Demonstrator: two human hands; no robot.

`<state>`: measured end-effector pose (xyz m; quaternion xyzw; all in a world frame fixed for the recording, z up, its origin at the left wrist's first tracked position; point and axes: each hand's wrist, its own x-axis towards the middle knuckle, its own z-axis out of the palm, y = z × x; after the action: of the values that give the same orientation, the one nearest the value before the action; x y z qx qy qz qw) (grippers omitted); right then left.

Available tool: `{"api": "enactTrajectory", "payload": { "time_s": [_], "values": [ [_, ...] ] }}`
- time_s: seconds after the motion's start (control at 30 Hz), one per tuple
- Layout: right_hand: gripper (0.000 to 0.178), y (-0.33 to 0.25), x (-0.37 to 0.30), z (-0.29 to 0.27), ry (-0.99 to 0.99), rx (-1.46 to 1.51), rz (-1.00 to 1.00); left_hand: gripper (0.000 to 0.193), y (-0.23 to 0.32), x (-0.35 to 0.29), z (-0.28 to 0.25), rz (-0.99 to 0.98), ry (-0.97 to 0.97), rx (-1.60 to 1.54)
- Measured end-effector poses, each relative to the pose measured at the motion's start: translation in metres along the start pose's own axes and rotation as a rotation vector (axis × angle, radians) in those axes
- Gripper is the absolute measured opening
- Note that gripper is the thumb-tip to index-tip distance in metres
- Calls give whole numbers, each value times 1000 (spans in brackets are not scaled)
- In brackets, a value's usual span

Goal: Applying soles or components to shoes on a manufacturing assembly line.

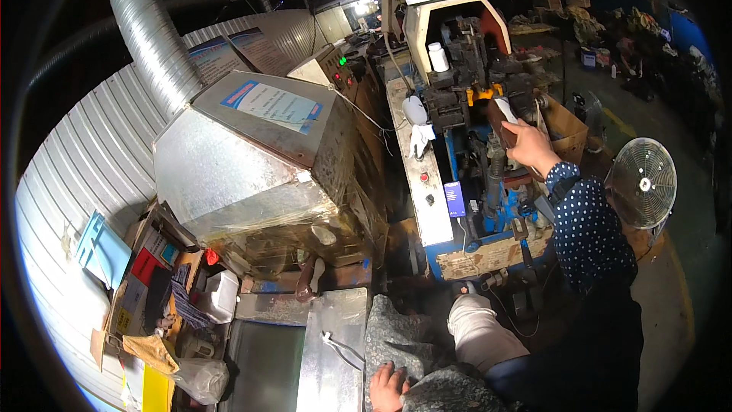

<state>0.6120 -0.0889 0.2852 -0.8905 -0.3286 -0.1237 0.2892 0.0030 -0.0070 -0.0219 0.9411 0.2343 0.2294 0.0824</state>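
Note:
My right hand [531, 149] reaches to the machine, its index finger and thumb on the brown shoe [503, 120] held up there; the far fingers are partly hidden. A pale patch shows on top of the shoe, close to yellow-orange parts [485, 95] of the machine [465, 34]. My left hand [387, 387] lies low in the picture on dark patterned cloth [404, 339], fingers bent but apart, holding nothing I can see. Left of it, pliers [341, 347] rest on a metal surface [324, 381]. Another brown shoe [309, 278] stands at the mouth of the metal hood.
The big metal hood [229, 160] with its duct [149, 30] fills the left. A purple box [454, 199] and white gloves [421, 140] sit on the machine's side ledge. Right of my arm stand a fan [644, 183] and a cardboard box [564, 130]. Cluttered shelves [145, 275] line the left wall.

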Motion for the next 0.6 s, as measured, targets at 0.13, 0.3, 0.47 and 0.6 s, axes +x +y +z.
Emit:
{"api": "enactTrajectory", "payload": {
  "time_s": [0.13,0.3,0.47,0.6],
  "values": [
    [73,-12,6,-9,-18,-11,-65,41,6,8,-7,-40,-72,16],
    [69,-19,18,13,-165,-300,13,40,8,7,-4,5,-35,-8],
    [79,-43,-17,33,-141,-379,-16,42,16,23,-22,-105,-151,77],
    [79,-26,-19,37,-58,-248,-25,44,8,10,-10,-113,-135,35]
  ]
}}
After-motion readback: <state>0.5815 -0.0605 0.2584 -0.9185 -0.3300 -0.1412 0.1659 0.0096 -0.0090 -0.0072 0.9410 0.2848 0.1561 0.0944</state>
